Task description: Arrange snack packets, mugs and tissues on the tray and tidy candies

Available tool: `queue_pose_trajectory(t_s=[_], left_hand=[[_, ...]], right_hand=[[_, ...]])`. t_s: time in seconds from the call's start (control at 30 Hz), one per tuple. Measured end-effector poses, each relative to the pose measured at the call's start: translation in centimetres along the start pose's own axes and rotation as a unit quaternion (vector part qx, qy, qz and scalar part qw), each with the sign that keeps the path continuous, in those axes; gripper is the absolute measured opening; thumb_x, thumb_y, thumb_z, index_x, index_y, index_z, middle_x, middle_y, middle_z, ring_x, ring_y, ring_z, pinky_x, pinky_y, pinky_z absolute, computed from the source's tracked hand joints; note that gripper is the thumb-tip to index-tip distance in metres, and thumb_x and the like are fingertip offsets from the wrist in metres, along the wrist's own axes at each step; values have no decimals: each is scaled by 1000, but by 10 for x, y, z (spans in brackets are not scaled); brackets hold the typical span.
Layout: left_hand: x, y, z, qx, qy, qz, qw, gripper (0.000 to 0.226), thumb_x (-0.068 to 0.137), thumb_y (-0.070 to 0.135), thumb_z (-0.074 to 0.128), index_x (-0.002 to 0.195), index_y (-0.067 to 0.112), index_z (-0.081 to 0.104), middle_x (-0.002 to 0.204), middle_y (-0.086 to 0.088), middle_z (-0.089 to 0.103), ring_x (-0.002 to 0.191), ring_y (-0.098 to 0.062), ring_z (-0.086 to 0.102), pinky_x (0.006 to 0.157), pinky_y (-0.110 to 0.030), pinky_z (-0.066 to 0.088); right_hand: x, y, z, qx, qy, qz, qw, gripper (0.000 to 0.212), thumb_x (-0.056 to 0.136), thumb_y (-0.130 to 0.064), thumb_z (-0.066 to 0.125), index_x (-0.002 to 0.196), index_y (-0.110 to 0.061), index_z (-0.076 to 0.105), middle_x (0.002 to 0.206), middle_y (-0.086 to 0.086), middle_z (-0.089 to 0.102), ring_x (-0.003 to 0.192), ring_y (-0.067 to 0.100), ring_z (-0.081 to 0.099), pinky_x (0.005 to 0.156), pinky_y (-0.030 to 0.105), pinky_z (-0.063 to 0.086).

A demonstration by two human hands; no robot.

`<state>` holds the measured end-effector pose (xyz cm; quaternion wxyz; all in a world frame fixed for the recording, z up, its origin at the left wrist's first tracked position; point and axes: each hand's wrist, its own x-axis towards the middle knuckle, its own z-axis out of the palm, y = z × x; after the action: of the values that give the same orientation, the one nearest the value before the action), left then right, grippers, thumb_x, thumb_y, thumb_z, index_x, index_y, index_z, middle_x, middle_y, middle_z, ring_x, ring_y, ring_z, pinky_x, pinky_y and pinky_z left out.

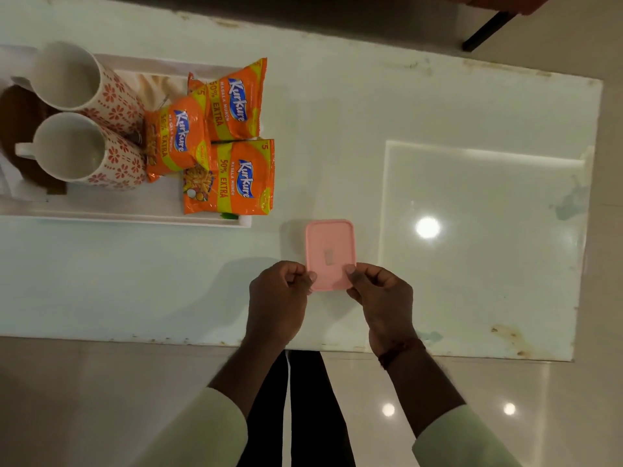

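Pinching pink box [330,254] lid: left hand [278,298], right hand [382,299]; contents hidden.

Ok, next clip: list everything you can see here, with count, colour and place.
table: one, pale white with worn edges, fills most of the view
tray: one, white, far left of the table
mugs: two, white with red flower print, left part of the tray
snack packets: three, orange and yellow, right part of the tray, overlapping
brown item: one, behind the mugs, cannot tell what it is
pink lidded box: one, on the table near its front edge
left hand: pale green sleeve, fingers on the box's near left corner
right hand: wrist band, fingers on the box's near right corner
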<state>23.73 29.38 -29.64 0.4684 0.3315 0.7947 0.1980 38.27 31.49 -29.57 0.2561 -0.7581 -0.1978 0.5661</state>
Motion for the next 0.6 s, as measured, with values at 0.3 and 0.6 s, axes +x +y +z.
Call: queue_pose_trajectory(t_s=[0.3, 0.6], left_hand=[[44, 40, -24, 27, 76, 57, 995, 20, 89, 24, 67, 101, 8, 71, 93, -4, 74, 78, -17, 69, 71, -25, 54], [56, 42, -19, 36, 102, 37, 993, 22, 90, 21, 65, 104, 5, 70, 102, -11, 73, 85, -25, 71, 78, -41, 59]], right_hand=[[21, -47, 39, 51, 8, -13, 999, 5, 79, -11, 80, 81, -15, 76, 78, 2, 76, 73, 13, 72, 68, 23, 58], [32, -45, 57, 34, 35, -12, 999, 8, 77, -14, 81, 74, -18, 76, 70, -3, 74, 63, 10, 69, 67, 29, 61]])
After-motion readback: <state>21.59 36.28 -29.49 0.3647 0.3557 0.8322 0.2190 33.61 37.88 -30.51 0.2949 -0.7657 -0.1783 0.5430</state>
